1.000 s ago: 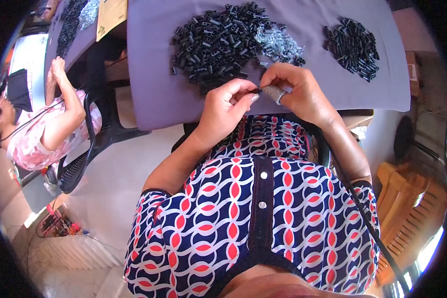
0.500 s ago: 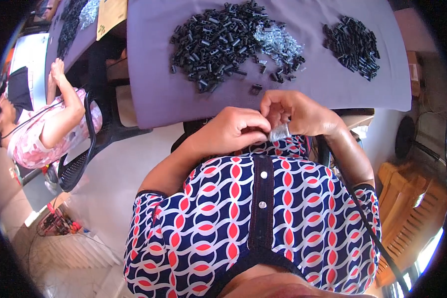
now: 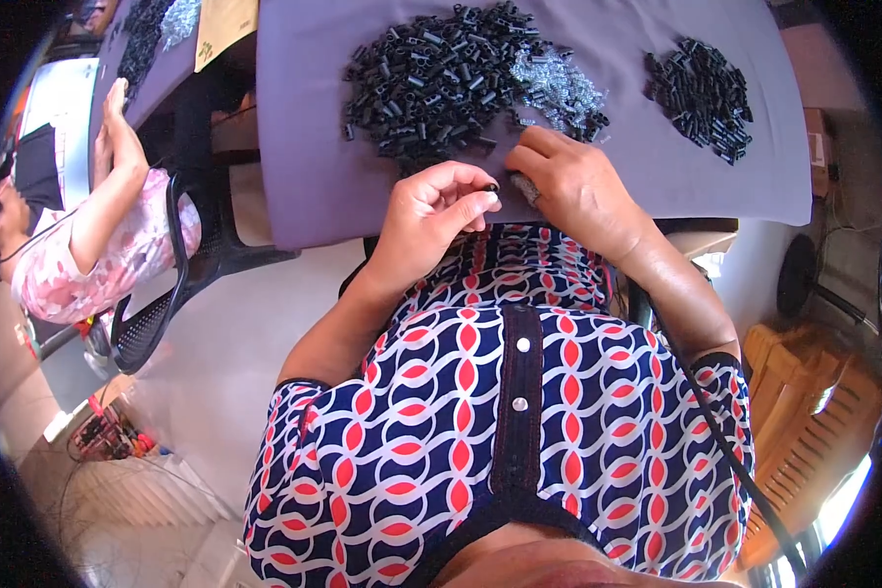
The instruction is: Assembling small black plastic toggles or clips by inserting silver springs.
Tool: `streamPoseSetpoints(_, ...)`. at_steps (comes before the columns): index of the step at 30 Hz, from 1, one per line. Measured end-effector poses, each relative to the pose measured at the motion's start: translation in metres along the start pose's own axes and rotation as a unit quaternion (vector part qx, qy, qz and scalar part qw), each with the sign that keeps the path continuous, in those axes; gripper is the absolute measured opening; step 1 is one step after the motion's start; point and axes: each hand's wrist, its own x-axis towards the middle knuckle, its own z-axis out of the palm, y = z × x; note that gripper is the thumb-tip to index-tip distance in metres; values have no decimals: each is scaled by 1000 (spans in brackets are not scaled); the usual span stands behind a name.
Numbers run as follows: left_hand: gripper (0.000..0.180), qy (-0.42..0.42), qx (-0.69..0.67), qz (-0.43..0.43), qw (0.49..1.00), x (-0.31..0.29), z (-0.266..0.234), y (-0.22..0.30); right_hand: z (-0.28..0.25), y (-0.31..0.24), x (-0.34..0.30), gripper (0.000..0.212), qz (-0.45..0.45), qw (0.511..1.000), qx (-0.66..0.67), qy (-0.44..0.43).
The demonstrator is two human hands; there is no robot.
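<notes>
My left hand (image 3: 431,211) is raised over the table's near edge. Its thumb and forefinger pinch a small black plastic piece (image 3: 491,188). Just right of it, my right hand (image 3: 583,191) reaches over the tabletop with curled fingers, and its fingertips are at the near side of a heap of small clear plastic pieces (image 3: 563,88). What those fingertips hold, if anything, is hidden. A greyish wrap (image 3: 526,188) shows at the right thumb. Beyond my hands lies a large heap of black tubular plastic pieces (image 3: 426,83), touching the clear ones.
A smaller pile of black pieces (image 3: 701,98) lies on the right of the purple-grey cloth (image 3: 627,186). At left, a person in a pink patterned top (image 3: 78,260) sits at another table by a black chair (image 3: 171,265). A wooden slatted chair (image 3: 804,431) stands at right.
My hands were together at the table's near edge and have separated. The right has moved forward to the clear pieces; the left has risen with the black piece now showing in its pinch.
</notes>
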Motion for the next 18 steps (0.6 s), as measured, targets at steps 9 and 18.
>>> streamPoseSetpoints(9,14,-16,12,7,1000,4,2,-4,-19,15,-7,35,74,991,47,102)
streamPoseSetpoints(18,14,-5,28,7,1000,4,5,-3,-24,27,-3,34,108,993,29,46)
